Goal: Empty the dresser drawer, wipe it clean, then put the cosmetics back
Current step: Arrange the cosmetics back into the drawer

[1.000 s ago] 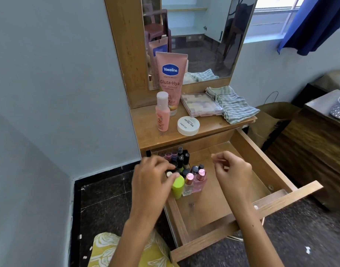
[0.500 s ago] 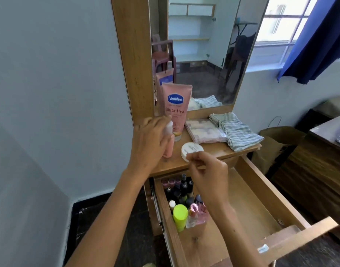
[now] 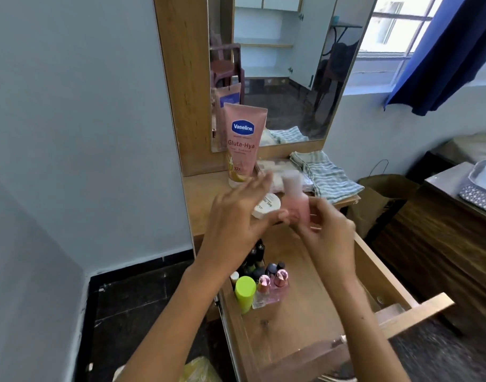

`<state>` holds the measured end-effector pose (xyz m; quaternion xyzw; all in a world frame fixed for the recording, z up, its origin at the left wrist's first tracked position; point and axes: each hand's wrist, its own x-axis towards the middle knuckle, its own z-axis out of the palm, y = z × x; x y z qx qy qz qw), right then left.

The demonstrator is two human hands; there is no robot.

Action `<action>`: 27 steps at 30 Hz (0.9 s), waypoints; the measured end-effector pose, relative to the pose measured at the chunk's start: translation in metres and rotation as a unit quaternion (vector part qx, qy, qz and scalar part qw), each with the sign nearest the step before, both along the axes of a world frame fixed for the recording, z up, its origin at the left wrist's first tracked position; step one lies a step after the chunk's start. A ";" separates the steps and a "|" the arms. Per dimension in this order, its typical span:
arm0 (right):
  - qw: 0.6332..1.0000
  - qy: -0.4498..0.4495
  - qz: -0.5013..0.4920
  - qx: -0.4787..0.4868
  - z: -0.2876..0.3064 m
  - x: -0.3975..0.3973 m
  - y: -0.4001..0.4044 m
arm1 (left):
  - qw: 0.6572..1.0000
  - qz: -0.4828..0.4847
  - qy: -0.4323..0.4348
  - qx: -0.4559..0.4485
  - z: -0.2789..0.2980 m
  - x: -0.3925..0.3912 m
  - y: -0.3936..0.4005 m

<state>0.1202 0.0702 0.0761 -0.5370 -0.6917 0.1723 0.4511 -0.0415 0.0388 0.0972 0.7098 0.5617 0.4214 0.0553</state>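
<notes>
The wooden drawer (image 3: 379, 274) stands pulled out below the dresser top (image 3: 203, 205). Its back left corner holds a green-capped bottle (image 3: 245, 290), two pink-capped glass bottles (image 3: 275, 283) and several small dark bottles (image 3: 254, 263). Above the drawer's back edge, my right hand (image 3: 328, 232) grips a pink bottle with a white cap (image 3: 295, 202), held upright and blurred. My left hand (image 3: 236, 216) is beside it with fingers spread and its thumb at the bottle's side. A Vaseline tube (image 3: 244, 142), a white round jar (image 3: 266, 208), a blurred palette (image 3: 275, 168) and a folded striped cloth (image 3: 326, 175) sit on the dresser top.
A mirror (image 3: 286, 67) rises behind the dresser top. A brown paper bag (image 3: 385, 194) and a dark wooden cabinet (image 3: 443, 235) stand to the right of the drawer. A yellow patterned cushion (image 3: 199, 370) shows at the bottom edge. The wall is close on the left.
My left hand lifted the pink bottle off the dresser top and brought it over the drawer's back edge. My right hand left the white jar and took hold of the bottle.
</notes>
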 end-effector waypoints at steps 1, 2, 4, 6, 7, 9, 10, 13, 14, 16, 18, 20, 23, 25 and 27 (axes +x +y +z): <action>0.998 -0.039 -0.023 -0.039 -0.002 0.013 0.004 | 0.999 -0.014 0.041 -0.025 -0.011 0.001 -0.007; 0.992 -0.079 -0.041 -0.088 -0.004 0.025 0.008 | 0.995 -0.032 0.074 -0.057 -0.023 0.003 -0.016; 0.965 -0.158 -0.057 -0.202 -0.014 0.041 0.015 | 0.983 -0.066 0.123 -0.120 -0.048 0.007 -0.033; 0.927 -0.214 -0.045 -0.304 -0.028 0.045 0.020 | 0.972 -0.084 0.165 -0.145 -0.065 0.010 -0.047; 0.910 -0.228 -0.039 -0.343 -0.036 0.045 0.021 | 0.969 -0.089 0.176 -0.149 -0.069 0.012 -0.050; 0.888 -0.235 -0.029 -0.393 -0.050 0.040 0.024 | 0.964 -0.096 0.203 -0.144 -0.071 0.014 -0.054; 0.885 -0.233 -0.023 -0.402 -0.056 0.036 0.026 | 0.961 -0.091 0.227 -0.130 -0.072 0.014 -0.054; 0.887 -0.219 -0.007 -0.406 -0.070 0.027 0.030 | 0.954 -0.077 0.267 -0.110 -0.077 0.014 -0.056; 0.887 -0.219 0.001 -0.407 -0.074 0.025 0.031 | 0.954 -0.077 0.267 -0.108 -0.078 0.013 -0.056; 0.889 -0.210 0.016 -0.406 -0.079 0.022 0.034 | 0.955 -0.075 0.267 -0.106 -0.081 0.012 -0.057; 0.892 -0.190 0.028 -0.408 -0.085 0.019 0.037 | 0.954 -0.072 0.269 -0.112 -0.083 0.012 -0.058; 0.894 -0.187 0.035 -0.406 -0.088 0.017 0.038 | 0.955 -0.072 0.264 -0.116 -0.084 0.012 -0.059; 0.895 -0.192 0.034 -0.401 -0.093 0.018 0.039 | 0.956 -0.068 0.262 -0.109 -0.082 0.014 -0.059; 0.895 -0.196 0.031 -0.401 -0.093 0.020 0.039 | 0.957 -0.064 0.265 -0.099 -0.082 0.014 -0.059; 0.895 -0.202 0.030 -0.397 -0.095 0.020 0.039 | 0.957 -0.066 0.269 -0.090 -0.082 0.015 -0.059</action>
